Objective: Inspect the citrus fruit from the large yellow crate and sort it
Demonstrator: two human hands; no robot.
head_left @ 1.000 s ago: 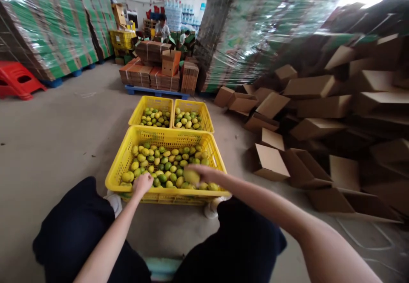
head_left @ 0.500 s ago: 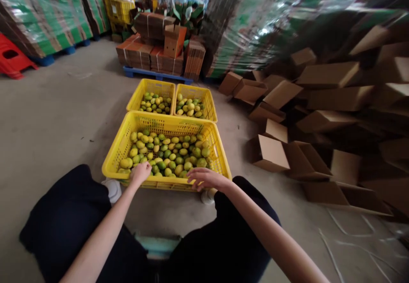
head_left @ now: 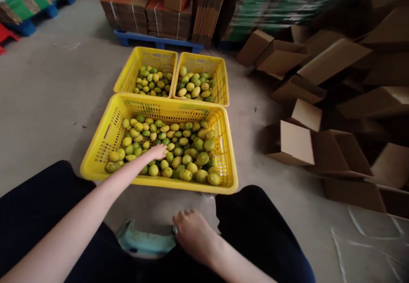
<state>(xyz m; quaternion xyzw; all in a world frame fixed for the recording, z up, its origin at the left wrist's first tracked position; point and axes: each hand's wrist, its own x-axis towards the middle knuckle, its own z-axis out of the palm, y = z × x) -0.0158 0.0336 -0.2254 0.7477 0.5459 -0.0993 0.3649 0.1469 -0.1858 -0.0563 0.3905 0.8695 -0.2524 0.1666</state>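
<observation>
Green and yellow lemons (head_left: 186,175) cover the floor of the large yellow crate (head_left: 159,182) in front of me. My left hand (head_left: 157,151) reaches over the near rim into the middle of the crate. Its fingers are bent down round a yellow lemon, mostly hidden beneath them. Below the crate, between my knees, my right hand (head_left: 194,233) is closed at the right end of a turquoise stool (head_left: 145,239), its fingers curled over the edge; the grip itself is partly hidden.
Two smaller yellow crates (head_left: 200,56) (head_left: 155,51) of lemons stand behind the large one. Beyond them, flattened cartons (head_left: 207,10) sit on a blue pallet (head_left: 158,41). Open cardboard boxes (head_left: 295,142) are heaped at right, with white straps (head_left: 338,253) on the floor.
My left hand has moved from the crate's near rim in among the lemons. My right hand has dropped from the rim to the stool. The view has tilted down and come closer.
</observation>
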